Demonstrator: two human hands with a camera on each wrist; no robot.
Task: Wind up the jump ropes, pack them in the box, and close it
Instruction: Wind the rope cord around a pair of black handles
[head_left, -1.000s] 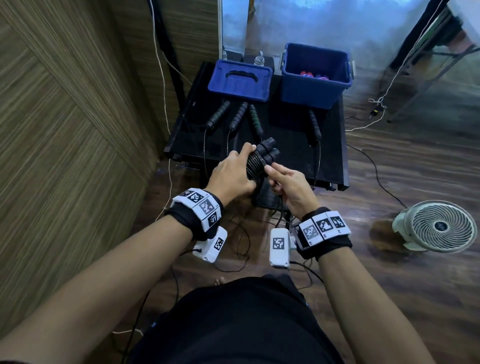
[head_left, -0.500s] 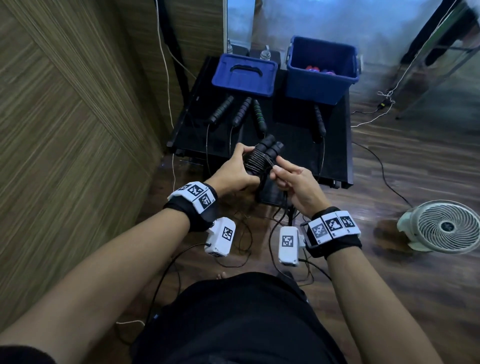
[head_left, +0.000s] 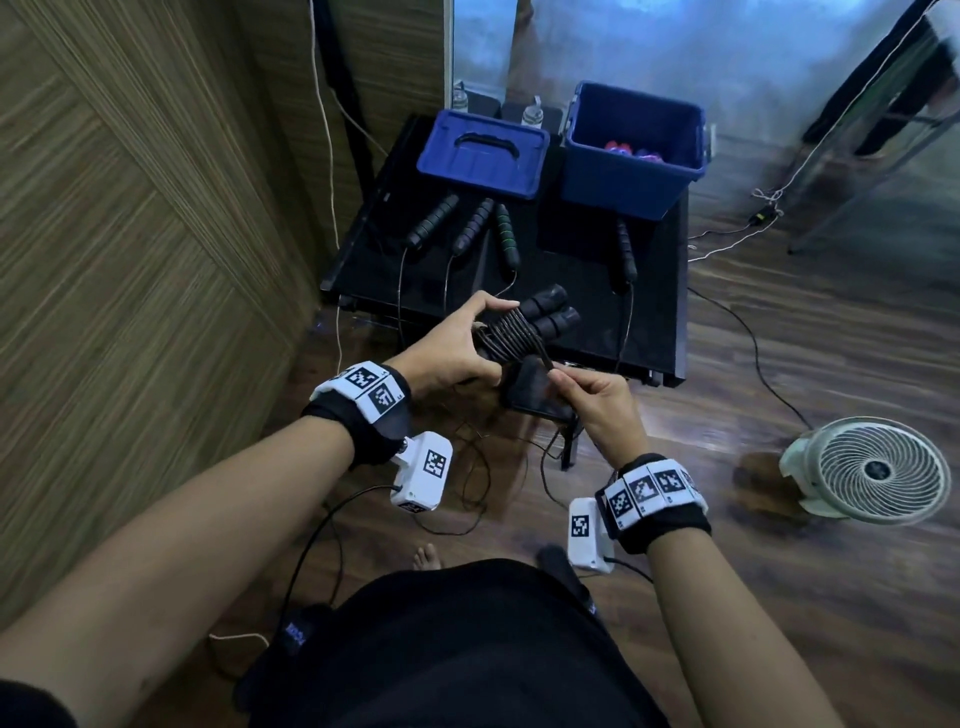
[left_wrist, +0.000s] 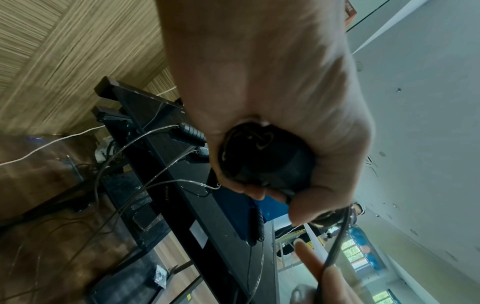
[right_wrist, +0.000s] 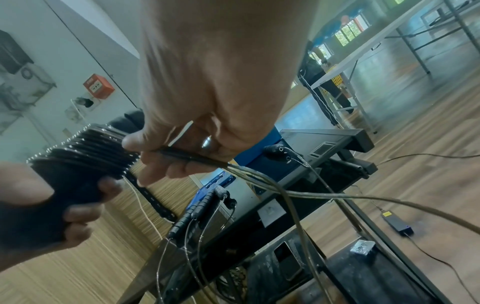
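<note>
Two black handles sit side by side in your left hand (head_left: 457, 348), fingers curled tight around them, with the jump rope (head_left: 511, 335) wound over them in a dense stack of coils — this bundle hangs in mid-frame of the head view, just in front of the near edge of the black table (head_left: 660, 312). Your right hand (head_left: 597, 400) pinches the loose cord (head_left: 543, 358) between thumb and fingertips right beside the coils; in the right wrist view that cord (right_wrist: 197, 158) runs out past the fingers and trails off to the lower right. Four more handles lie on the table: three close together in the upper middle of the head view — two black ones (head_left: 434, 221) (head_left: 472, 226) and one green-banded handle (head_left: 506, 234) — and one black handle (head_left: 626, 257) apart to their right, each with a thin cord running off the near edge. One blue box (head_left: 631, 156) stands open at the upper right of the table, with something red and purple at its bottom, too small to name. One blue lid (head_left: 483, 156) with a moulded grip lies flat to its left, beside it. One white fan (head_left: 872, 470) rests on the wooden floor at the right edge of the frame.
</note>
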